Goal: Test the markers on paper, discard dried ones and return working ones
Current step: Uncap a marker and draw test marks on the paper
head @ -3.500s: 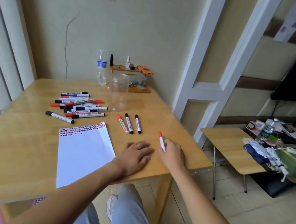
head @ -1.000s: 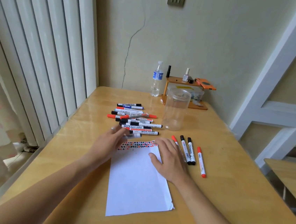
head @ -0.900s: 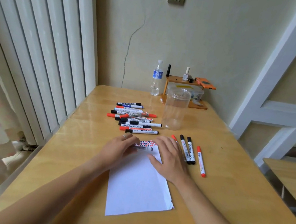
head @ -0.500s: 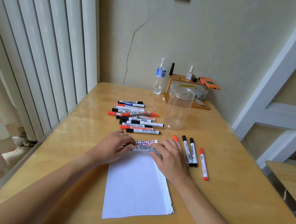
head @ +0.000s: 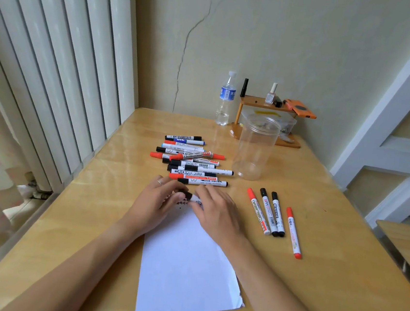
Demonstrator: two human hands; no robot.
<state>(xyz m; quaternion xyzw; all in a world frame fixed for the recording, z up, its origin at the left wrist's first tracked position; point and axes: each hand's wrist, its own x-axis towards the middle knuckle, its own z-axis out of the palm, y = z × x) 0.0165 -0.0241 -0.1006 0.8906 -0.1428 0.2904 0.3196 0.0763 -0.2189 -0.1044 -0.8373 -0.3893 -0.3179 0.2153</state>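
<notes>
Head view: marker newly two-handed (capped)

Both forearms reach in from the bottom of the frame and meet at its centre. The left hand and right hand sit knuckles up, fingertips together, apparently pinching a black-capped marker between them.

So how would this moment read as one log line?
both hands: left hand and right hand grip black marker | over paper | cap on
</notes>
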